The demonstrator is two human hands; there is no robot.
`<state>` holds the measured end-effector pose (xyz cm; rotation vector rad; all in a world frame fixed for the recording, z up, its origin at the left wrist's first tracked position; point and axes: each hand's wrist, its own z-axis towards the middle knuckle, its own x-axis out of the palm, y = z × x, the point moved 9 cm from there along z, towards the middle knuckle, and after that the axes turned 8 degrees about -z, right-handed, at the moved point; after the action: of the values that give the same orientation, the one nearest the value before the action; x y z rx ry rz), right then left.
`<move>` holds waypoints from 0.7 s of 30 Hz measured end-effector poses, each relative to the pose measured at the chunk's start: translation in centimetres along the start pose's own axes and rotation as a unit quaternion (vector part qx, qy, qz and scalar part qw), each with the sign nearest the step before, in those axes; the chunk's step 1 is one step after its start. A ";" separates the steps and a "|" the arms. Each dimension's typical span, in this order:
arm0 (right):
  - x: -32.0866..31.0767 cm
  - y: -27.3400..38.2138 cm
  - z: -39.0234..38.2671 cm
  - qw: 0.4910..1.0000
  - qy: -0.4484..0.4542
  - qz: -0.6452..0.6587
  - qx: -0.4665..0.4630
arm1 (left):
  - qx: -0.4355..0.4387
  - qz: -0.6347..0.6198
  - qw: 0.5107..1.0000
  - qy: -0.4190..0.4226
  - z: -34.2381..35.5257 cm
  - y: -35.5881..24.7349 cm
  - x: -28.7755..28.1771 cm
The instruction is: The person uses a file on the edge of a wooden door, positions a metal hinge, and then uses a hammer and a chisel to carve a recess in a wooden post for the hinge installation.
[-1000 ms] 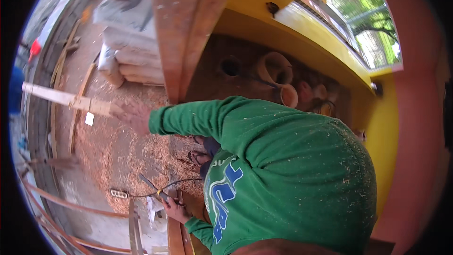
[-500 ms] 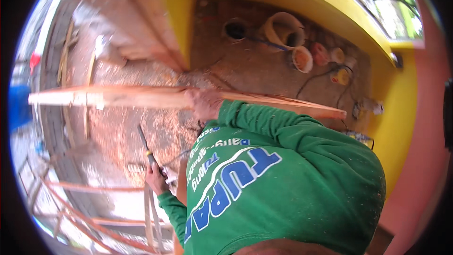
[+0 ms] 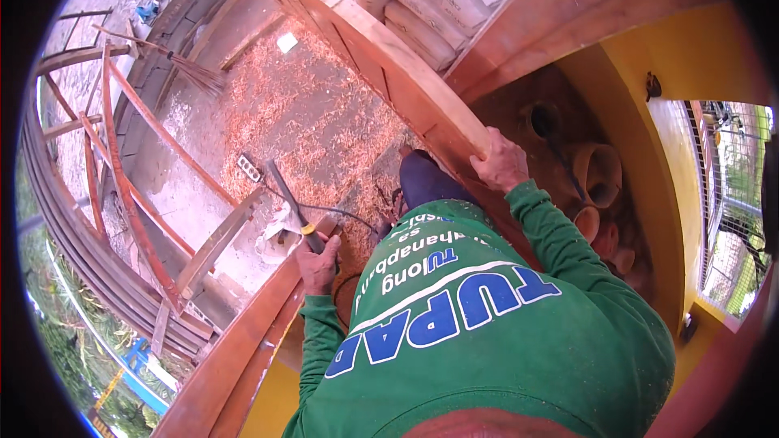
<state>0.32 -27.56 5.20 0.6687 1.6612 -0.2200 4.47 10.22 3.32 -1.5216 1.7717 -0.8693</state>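
My left hand [image 3: 318, 264] is closed around a long, dark, narrow tool [image 3: 286, 195] with a yellow band by its handle. I cannot tell its exact kind; it points away from me, above the floor. My right hand [image 3: 501, 161] grips the pale top edge of a wooden door [image 3: 406, 73], which stands on its long side and stretches away to the far left. My fingers lie over that edge near its closest part. One of my legs [image 3: 434, 182] shows beside the door. Part of my left fingers is hidden behind the handle.
Wood shavings [image 3: 284, 105] cover the floor, where a power strip [image 3: 249, 167] and its cord lie. Stacked sacks [image 3: 422, 12] sit beyond the door. Buckets [image 3: 598, 174] stand at the right by a yellow wall. A stick broom [image 3: 191, 71] and wooden frame pieces [image 3: 130, 186] are at left.
The view has turned, so the door now slants from the upper left toward me. My right hand stays on its edge, and my left hand still holds the dark tool.
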 end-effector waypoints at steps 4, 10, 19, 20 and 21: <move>0.6 0.0 0.2 1.000 0.027 -0.003 0.008 | 0.003 0.013 1.000 0.011 2.6 -0.1 0.2; 0.3 -1.2 1.7 1.000 0.026 -0.006 -0.008 | -0.023 0.160 0.985 0.054 9.0 -2.2 -1.2; -1.3 -3.4 5.4 0.992 0.109 -0.057 0.042 | 0.029 0.257 0.964 0.066 20.2 -7.4 -4.3; -1.7 -3.8 5.8 0.991 0.107 -0.054 0.059 | 0.000 0.255 0.964 0.074 21.2 -7.2 -4.4; -1.7 -4.7 5.9 0.984 0.129 -0.075 0.100 | 0.030 0.258 0.964 0.061 21.9 -8.1 -4.6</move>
<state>2.87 -34.84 4.57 0.7464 1.9593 -0.4275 27.48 12.23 -2.55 -0.9085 2.0745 -0.7501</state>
